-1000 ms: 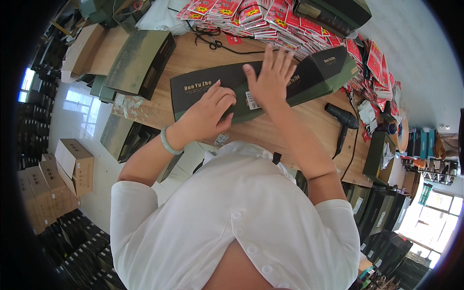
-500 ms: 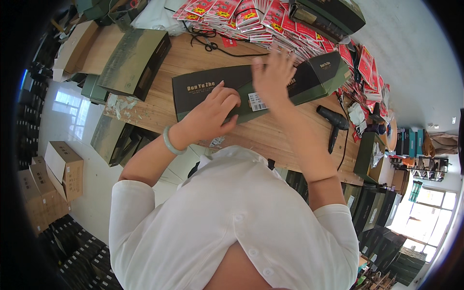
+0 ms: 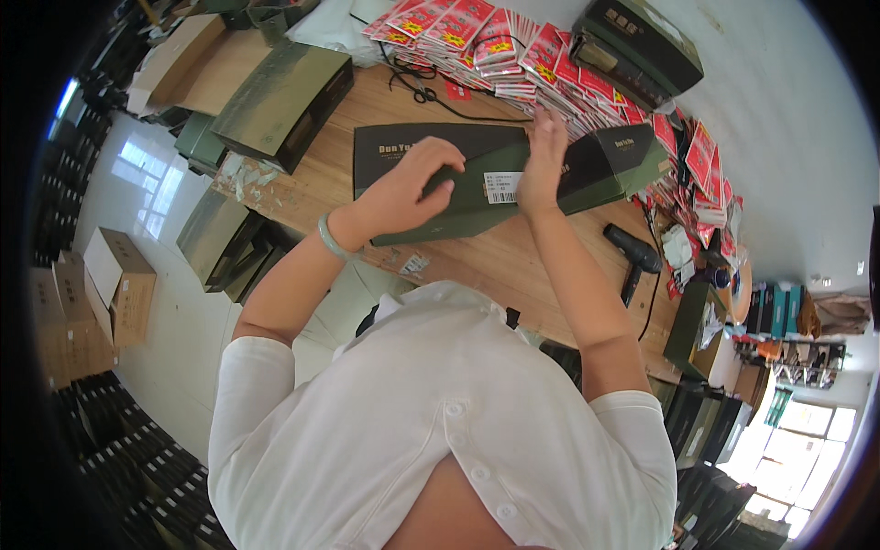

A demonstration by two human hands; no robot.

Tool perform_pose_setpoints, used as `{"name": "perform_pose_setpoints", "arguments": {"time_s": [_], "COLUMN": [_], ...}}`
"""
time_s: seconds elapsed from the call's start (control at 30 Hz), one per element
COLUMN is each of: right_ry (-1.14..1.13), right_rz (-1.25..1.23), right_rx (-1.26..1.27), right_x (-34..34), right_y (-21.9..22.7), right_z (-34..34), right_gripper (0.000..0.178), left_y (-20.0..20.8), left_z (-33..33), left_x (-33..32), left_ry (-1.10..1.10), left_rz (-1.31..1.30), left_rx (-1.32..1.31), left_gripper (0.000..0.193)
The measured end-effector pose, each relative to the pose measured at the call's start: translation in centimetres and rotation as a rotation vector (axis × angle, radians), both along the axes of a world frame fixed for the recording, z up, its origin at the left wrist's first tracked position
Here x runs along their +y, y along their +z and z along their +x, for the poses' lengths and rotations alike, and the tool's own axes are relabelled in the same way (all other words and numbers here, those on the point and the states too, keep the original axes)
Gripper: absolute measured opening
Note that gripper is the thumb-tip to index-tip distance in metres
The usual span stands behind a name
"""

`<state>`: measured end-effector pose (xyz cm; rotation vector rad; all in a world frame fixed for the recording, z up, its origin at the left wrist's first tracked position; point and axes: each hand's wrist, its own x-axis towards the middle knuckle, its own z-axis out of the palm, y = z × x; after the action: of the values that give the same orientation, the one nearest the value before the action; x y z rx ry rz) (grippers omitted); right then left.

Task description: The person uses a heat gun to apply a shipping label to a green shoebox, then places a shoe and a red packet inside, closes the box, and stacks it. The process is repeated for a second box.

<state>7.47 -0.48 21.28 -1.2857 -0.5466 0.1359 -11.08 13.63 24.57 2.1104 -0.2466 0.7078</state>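
A long dark green and black cardboard box [image 3: 440, 225] lies on the wooden table, its right part set at an angle to the left part. It carries a white barcode label [image 3: 501, 188]. My left hand [image 3: 408, 188], with a pale green bangle [image 3: 335, 238] at the wrist, is over the box's left part. Its fingers are bent, the thumb stands apart, and no object shows in it. Just right of the label, my right hand [image 3: 543, 165] is turned on edge at the box, fingers stretched out. Its palm side is partly hidden.
Red printed packets [image 3: 458, 27] are heaped along the far edge, with a black cord [image 3: 477, 117] before them. A black hair dryer [image 3: 632, 249] lies at the right. Another green box [image 3: 284, 101] stands at the left, and a dark box [image 3: 642, 46] sits on the packets.
My right hand has come down from above the box and turned on edge beside the label. My left hand stays over the left part. The whole view has shifted slightly.
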Motion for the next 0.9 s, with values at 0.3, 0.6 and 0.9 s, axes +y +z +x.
{"name": "perform_pose_setpoints", "arguments": {"time_s": [0.3,0.6,0.9], "right_ry": [0.250,0.663,1.107], "right_rz": [-0.251,-0.131,-0.332], "right_rx": [0.641,1.007,1.214], "right_x": [-3.8,-12.6,-19.9], "right_y": [-3.6,0.1,-5.0], "right_z": [2.1,-6.7,-8.4], "right_gripper": [0.064,0.082,0.081], "left_y": [-10.3,-4.3,-13.2], "left_z": [-2.6,-12.1,-19.2], "left_x": [5.4,-7.7,-15.0], "left_ry": [0.763,0.412,0.617], "left_rz": [-0.592,-1.542,-1.822], "left_rx": [0.011,0.205,0.605], "left_gripper": [0.047,0.071,0.049]}}
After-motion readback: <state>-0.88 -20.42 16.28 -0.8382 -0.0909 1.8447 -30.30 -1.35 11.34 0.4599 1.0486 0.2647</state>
